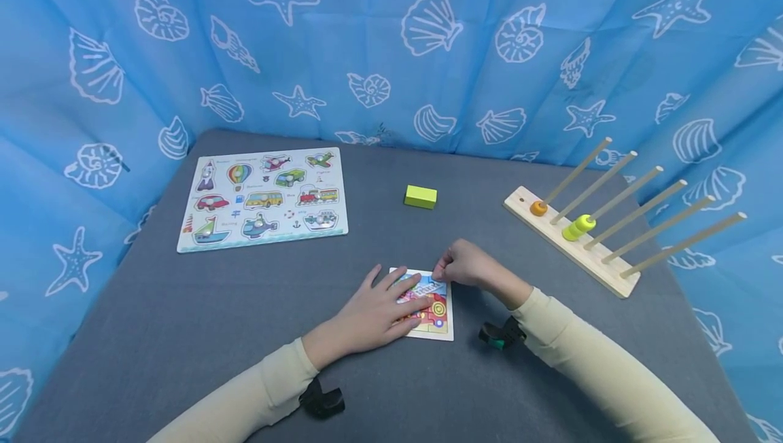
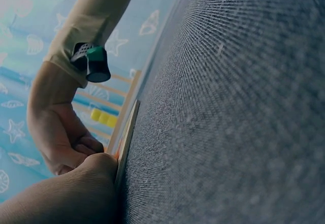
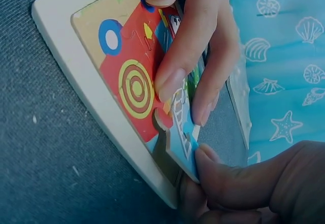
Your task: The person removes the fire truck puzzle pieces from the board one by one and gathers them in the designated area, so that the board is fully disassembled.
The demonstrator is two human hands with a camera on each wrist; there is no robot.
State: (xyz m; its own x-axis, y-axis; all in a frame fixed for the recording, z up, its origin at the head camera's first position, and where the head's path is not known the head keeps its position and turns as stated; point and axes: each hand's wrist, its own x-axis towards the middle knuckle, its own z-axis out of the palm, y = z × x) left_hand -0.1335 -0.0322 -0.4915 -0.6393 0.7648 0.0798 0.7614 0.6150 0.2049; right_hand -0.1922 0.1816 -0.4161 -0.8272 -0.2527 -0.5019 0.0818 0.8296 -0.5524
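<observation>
A small jigsaw puzzle in a pale wooden tray [image 1: 449, 327] lies on the table in front of the person. Spread fingers of the left hand [image 1: 373, 310] rest across its left and middle part, hiding much of the picture. At the tray's far right corner the right hand [image 1: 471, 265] pinches a blue and white puzzle piece [image 3: 182, 145] between thumb and fingers. That piece is tilted, with one edge raised above the bare tray bottom [image 3: 165, 160]. Left fingertips [image 3: 170, 84] touch the red part of the picture beside it.
A board of vehicle pictures with knobs [image 1: 342, 191] lies at the back left. Behind the puzzle is a yellow-green block [image 1: 421, 197]. On the right stands a wooden base with several slanting pegs [image 1: 569, 239], carrying an orange bead [image 1: 538, 208] and yellow-green beads [image 1: 578, 227].
</observation>
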